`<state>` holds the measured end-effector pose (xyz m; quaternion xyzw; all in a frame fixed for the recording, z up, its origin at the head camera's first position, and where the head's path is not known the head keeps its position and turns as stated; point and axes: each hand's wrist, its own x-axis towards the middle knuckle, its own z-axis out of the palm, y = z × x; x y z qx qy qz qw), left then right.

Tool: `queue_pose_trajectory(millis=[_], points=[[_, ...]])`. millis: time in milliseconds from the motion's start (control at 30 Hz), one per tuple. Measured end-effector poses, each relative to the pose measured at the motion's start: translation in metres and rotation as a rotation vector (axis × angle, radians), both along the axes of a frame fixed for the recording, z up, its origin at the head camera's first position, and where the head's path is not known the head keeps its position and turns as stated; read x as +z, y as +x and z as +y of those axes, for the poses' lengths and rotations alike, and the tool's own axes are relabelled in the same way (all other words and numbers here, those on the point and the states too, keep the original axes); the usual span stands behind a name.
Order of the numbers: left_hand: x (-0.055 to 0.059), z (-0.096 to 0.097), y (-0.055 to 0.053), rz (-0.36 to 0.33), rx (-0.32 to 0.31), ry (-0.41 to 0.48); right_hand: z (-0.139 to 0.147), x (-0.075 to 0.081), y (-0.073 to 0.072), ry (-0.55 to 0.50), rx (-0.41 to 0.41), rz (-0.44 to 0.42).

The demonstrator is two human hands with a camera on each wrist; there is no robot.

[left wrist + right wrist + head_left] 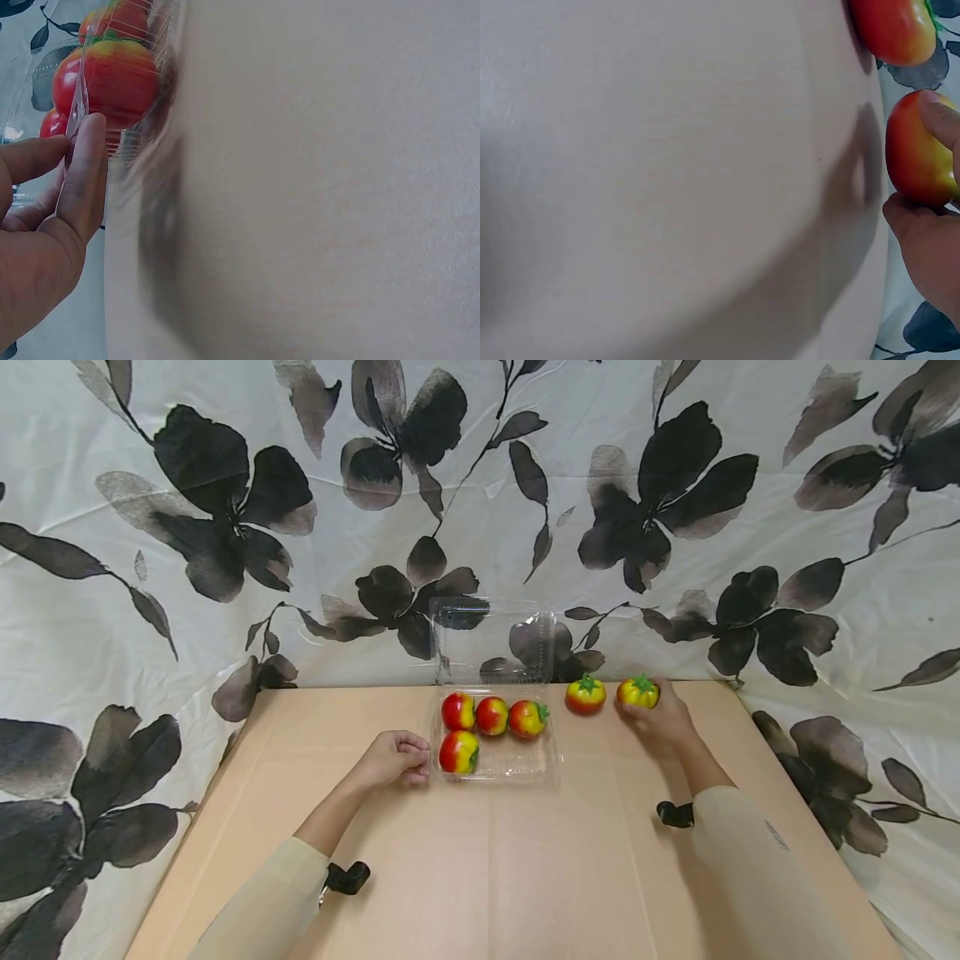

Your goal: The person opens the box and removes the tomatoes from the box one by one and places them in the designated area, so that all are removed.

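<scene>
A clear plastic clamshell box (517, 764) lies with its lid (491, 643) raised at the back. Several red-and-yellow toy tomatoes (459, 752) sit in its tray, three along the back and one at the front left. My left hand (393, 760) pinches the tray's left rim between thumb and fingers, as the left wrist view shows beside a tomato (120, 82). To the right of the box, my right hand (663, 718) grips a toy tomato (637, 692) with a green top; in the right wrist view this tomato (915, 157) appears just off the table surface.
One more toy tomato (585, 695) stands on the table between the box and my right hand. The tan table (487, 868) ends at a white cloth (510, 543) with dark flowers, which hangs behind it. The raised lid leans near this cloth.
</scene>
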<state>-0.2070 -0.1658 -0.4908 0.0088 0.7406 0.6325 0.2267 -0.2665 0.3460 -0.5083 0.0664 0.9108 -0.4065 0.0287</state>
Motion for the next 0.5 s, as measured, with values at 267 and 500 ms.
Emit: queue_pose_trajectory(millis=[267,500], points=[[0.0,0.001,-0.001,-0.003,0.003,-0.009,-0.001,-0.008,-0.006,0.007,-0.032,-0.036],[0.002,0.0,0.0,-0.005,0.007,-0.008,-0.005,-0.016,-0.008,0.001,-0.03,-0.036]])
